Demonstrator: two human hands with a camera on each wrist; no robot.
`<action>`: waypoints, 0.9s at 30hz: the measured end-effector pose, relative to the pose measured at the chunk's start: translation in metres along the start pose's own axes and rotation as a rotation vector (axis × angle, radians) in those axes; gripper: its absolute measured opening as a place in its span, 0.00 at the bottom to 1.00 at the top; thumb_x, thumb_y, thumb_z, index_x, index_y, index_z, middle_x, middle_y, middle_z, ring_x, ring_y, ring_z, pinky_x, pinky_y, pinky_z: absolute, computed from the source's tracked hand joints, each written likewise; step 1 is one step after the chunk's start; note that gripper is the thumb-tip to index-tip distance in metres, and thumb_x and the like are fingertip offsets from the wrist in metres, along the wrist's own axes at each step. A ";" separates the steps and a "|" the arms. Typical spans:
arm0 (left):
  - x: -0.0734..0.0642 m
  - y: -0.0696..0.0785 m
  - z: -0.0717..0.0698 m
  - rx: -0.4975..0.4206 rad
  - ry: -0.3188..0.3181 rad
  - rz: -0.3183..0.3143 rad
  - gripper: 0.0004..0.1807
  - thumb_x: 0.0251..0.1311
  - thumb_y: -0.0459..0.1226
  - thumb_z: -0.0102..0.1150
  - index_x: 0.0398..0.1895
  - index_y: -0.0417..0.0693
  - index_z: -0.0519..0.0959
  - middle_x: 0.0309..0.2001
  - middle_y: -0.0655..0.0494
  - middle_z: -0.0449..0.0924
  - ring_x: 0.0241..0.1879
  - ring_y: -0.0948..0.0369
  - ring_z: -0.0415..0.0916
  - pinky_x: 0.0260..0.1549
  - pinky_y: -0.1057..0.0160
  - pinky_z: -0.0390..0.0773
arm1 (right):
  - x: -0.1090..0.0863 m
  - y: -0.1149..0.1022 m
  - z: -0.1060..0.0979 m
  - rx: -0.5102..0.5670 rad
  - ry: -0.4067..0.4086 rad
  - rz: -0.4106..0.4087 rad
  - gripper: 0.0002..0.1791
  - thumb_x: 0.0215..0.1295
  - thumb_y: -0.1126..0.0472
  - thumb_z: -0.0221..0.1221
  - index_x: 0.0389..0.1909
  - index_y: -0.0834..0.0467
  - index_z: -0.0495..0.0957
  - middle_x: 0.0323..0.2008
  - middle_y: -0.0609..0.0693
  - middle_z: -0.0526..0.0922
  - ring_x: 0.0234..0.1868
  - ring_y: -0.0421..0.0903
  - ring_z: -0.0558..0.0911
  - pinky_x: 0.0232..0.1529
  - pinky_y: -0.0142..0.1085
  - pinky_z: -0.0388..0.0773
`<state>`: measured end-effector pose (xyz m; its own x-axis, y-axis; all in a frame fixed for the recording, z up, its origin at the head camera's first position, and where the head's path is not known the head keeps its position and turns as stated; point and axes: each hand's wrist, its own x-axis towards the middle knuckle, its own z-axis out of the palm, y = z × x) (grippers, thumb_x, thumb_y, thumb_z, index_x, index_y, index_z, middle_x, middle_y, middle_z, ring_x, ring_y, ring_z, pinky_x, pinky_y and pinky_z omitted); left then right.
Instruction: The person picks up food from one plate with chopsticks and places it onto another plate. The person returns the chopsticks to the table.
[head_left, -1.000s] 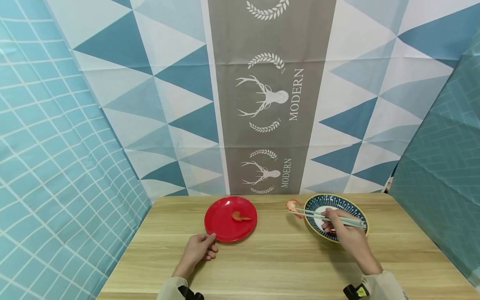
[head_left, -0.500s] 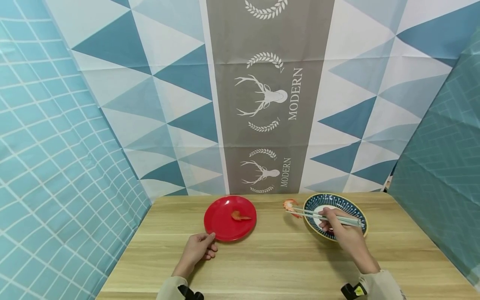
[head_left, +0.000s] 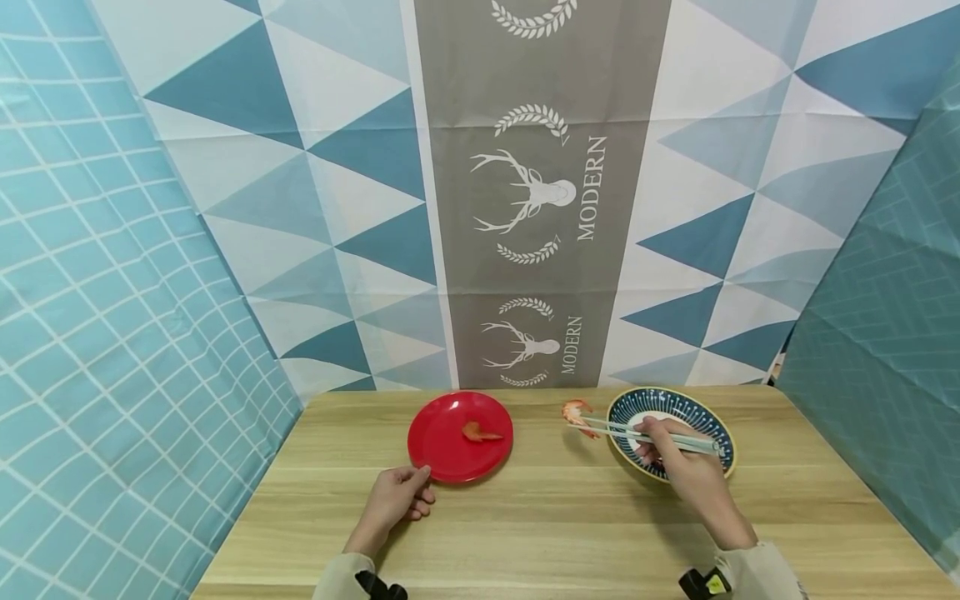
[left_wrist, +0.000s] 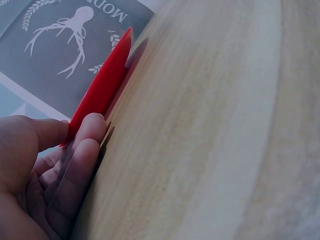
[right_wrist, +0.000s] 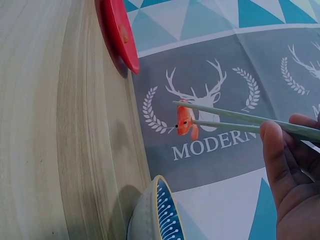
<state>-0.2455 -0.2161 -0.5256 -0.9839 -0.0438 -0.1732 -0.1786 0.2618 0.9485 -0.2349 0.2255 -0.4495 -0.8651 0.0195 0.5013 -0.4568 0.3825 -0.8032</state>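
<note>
My right hand [head_left: 686, 462] holds a pair of pale green chopsticks [head_left: 645, 435] above a patterned blue-and-white bowl [head_left: 693, 407] with a yellow rim. Between the chopstick tips hangs an orange-and-white shrimp [head_left: 576, 413], just left of the bowl and off the table; the right wrist view shows the shrimp [right_wrist: 184, 119] with dark eye spots. My left hand [head_left: 396, 500] pinches the near left rim of a red plate [head_left: 438, 433], thumb on top and fingers below, as the left wrist view shows. On the plate lies a small orange-brown piece [head_left: 480, 432] shaped like a chicken wing.
A light wooden table [head_left: 525, 533] carries the plate and bowl, which stand apart with bare wood between them. Behind it hangs a cloth [head_left: 540, 208] with triangles and deer heads. Blue tiled-pattern cloth [head_left: 150, 333] lines the left side, and a teal one [head_left: 885, 358] the right.
My right hand has moved slightly left, carrying the chopsticks and the shrimp a little toward the plate. The left hand and the plate have stayed in place.
</note>
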 end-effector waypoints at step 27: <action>0.000 -0.001 0.001 0.007 0.006 -0.009 0.21 0.76 0.47 0.56 0.42 0.35 0.82 0.25 0.54 0.84 0.20 0.64 0.81 0.22 0.68 0.82 | 0.003 -0.003 0.007 0.123 -0.030 -0.042 0.15 0.81 0.65 0.51 0.41 0.71 0.82 0.26 0.52 0.85 0.24 0.42 0.84 0.26 0.35 0.84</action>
<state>-0.2457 -0.2156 -0.5265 -0.9823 -0.0523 -0.1800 -0.1874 0.2685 0.9449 -0.2380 0.2175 -0.4478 -0.8496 -0.0223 0.5269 -0.5130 0.2661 -0.8161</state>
